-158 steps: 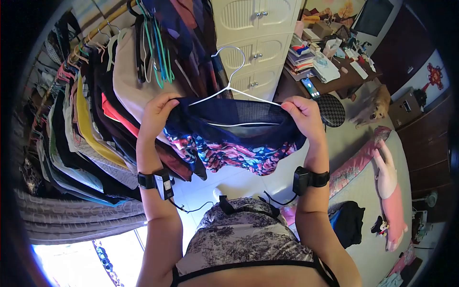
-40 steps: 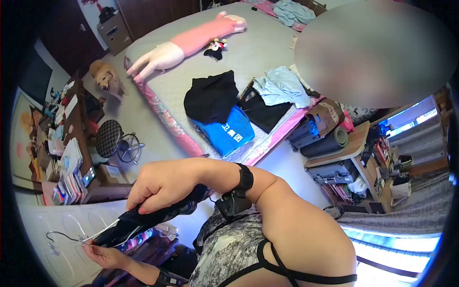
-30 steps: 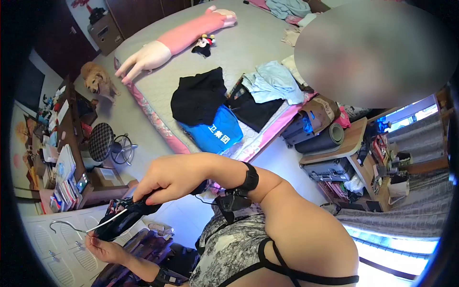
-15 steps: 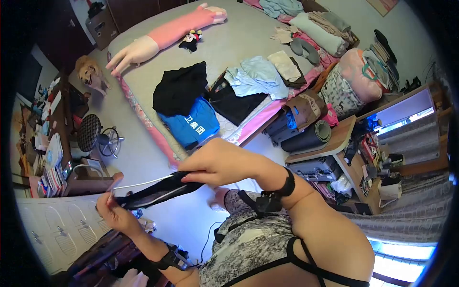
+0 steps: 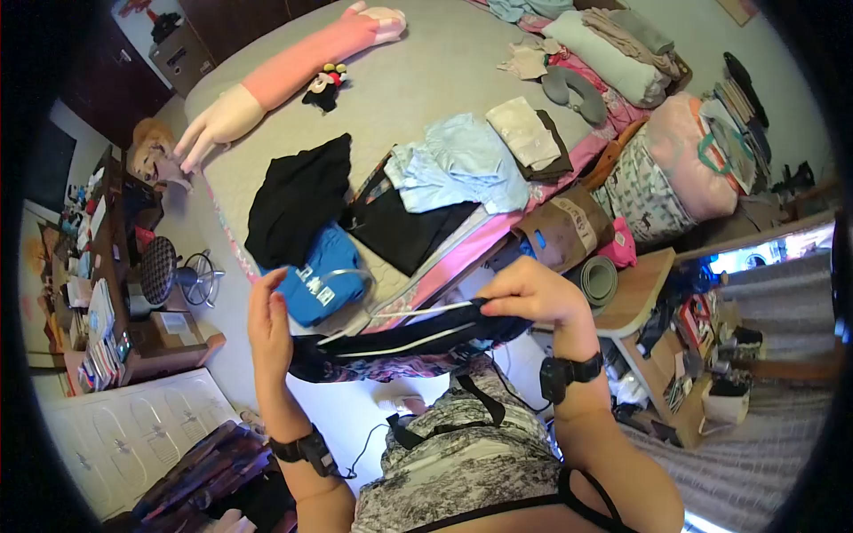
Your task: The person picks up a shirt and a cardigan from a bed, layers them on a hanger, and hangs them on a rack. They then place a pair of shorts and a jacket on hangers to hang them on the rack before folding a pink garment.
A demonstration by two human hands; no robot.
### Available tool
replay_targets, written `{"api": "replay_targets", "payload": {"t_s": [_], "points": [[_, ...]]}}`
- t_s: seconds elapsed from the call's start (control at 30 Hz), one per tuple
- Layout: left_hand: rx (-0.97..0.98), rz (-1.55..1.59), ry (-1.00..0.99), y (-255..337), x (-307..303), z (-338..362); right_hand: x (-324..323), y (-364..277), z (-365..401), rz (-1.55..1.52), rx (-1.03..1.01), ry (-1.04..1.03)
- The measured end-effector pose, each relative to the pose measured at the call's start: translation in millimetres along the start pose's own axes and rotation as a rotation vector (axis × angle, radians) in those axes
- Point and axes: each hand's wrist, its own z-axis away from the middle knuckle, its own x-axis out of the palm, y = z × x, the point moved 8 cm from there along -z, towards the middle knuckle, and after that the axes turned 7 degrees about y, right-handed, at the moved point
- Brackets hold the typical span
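A dark garment (image 5: 400, 351) with a patterned lower part and a white cord along its top edge is stretched between my hands. My right hand (image 5: 533, 298) pinches its right end and the cord. My left hand (image 5: 271, 324) is at its left end, fingers pointing up, thumb beside them; its grip on the cloth is partly hidden. Beyond the garment, on the bed, lie a blue bag (image 5: 324, 280) with white characters, a black garment (image 5: 298, 200), dark trousers (image 5: 413, 233) and a light blue garment (image 5: 462, 164).
The bed (image 5: 391, 98) holds a long pink plush (image 5: 289, 67), a small black plush (image 5: 325, 87) and a grey neck pillow (image 5: 573, 96). A round stool (image 5: 158, 270) stands left, a wooden cabinet (image 5: 626, 293) right. Bags stand beside the bed.
My right hand has moved right and my left hand up and right, spreading the garment wide. More of its patterned cloth shows. The view has shifted a little.
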Motion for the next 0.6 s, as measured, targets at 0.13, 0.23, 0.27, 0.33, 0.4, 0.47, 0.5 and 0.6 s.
{"api": "replay_targets", "payload": {"t_s": [0.13, 0.23, 0.27, 0.33, 0.4, 0.47, 0.5, 0.6], "points": [[-0.059, -0.008, -0.122, -7.1, 144.8, -83.3, -80.0, 92.5, 20.1, -0.13, 0.179, 0.031], [0.032, -0.101, -0.265, 2.3, 253.8, -143.1, -133.3, 137.1, 31.9, -0.09, 0.167, 0.122], [0.065, -0.098, -0.313, 1.8, 287.2, -158.8, -147.2, 150.7, 36.8, -0.047, 0.2, 0.101], [0.104, -0.081, -0.417, -2.9, 352.1, -182.2, -171.4, 174.0, 48.3, -0.092, 0.251, 0.176], [0.178, -0.071, -0.498, -26.9, 416.2, -192.4, -192.9, 192.5, 57.2, -0.033, 0.305, 0.187], [0.114, -0.093, -0.623, -55.2, 473.6, -195.5, -208.6, 212.8, 69.4, -0.035, 0.399, 0.217], [0.097, -0.1, -0.667, -66.4, 497.1, -195.0, -213.7, 222.5, 77.9, -0.035, 0.447, 0.234], [0.137, -0.185, -0.491, -121.1, 550.1, -199.1, -229.1, 240.0, 90.0, -0.02, 0.438, 0.332]]}}
